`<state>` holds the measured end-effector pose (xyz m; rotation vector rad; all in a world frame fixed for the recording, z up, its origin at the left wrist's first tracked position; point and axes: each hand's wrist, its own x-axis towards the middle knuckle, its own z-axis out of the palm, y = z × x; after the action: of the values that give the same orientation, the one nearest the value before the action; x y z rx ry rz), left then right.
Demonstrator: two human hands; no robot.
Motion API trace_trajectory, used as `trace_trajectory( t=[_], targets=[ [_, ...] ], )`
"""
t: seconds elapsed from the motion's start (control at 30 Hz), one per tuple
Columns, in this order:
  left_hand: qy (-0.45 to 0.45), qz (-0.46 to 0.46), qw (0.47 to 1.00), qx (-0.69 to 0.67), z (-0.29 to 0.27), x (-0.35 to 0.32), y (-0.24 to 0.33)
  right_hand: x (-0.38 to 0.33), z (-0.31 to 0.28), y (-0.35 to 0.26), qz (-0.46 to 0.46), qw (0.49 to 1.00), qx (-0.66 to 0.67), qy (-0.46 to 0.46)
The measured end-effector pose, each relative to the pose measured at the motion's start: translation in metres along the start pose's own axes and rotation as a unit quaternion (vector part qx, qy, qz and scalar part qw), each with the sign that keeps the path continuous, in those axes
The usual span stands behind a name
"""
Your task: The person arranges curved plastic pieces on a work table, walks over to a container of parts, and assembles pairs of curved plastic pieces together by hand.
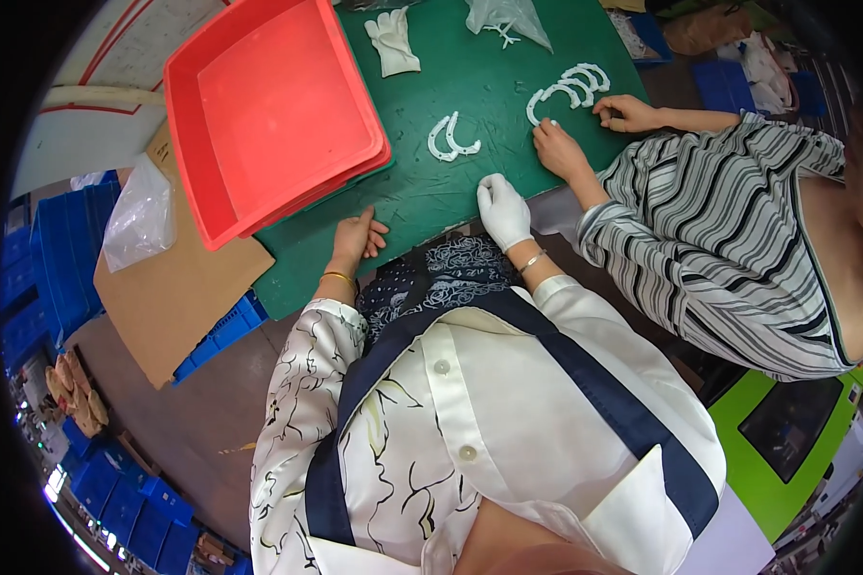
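At a green bench (414, 196), a bare left hand (359, 238) is lying loosely curled and empty near a red tray (283, 91), well apart from the gloved right hand (504, 213), which is showing folded fingers, its grip impossible to tell. Two white curved pieces (463, 149) are lying untouched just ahead. Work is apparently idling; the next move is likely calling for a forward reach and pinch.

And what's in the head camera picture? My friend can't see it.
A person's bare left hand and white-gloved right hand are at the front edge of a green table, near two curved white pieces. A red tray is on the left; on the right, a co-worker in a striped top has both hands near more white pieces.
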<state>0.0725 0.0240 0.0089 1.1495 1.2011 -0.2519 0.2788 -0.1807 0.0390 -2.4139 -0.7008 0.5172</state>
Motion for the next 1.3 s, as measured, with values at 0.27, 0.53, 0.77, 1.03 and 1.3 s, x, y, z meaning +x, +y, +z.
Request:
trace_trajectory(
  t=[0.27, 0.53, 0.77, 1.03, 1.3],
  targets=[
    [0.000, 0.001, 1.000, 0.007, -0.001, -0.001, 0.000, -0.002, 0.002, 0.008, 0.006, 1.000, -0.017, -0.009],
    [-0.002, -0.003, 1.000, -0.002, 0.000, 0.001, 0.000, 0.002, 0.007, 0.019, 0.008, 1.000, -0.013, -0.013],
    [0.002, 0.012, 1.000, 0.000, -0.001, 0.001, 0.001, 0.006, 0.005, 0.018, 0.012, 1.000, -0.004, -0.022],
    [0.005, -0.010, 1.000, -0.003, -0.003, 0.002, -0.007, 0.014, -0.004, -0.001, 0.015, 0.998, 0.023, 0.058],
    [-0.005, -0.013, 1.000, 0.011, 0.002, 0.003, 0.004, 0.133, -0.092, 0.014, 0.167, 0.939, -0.225, 0.202]
  ],
)
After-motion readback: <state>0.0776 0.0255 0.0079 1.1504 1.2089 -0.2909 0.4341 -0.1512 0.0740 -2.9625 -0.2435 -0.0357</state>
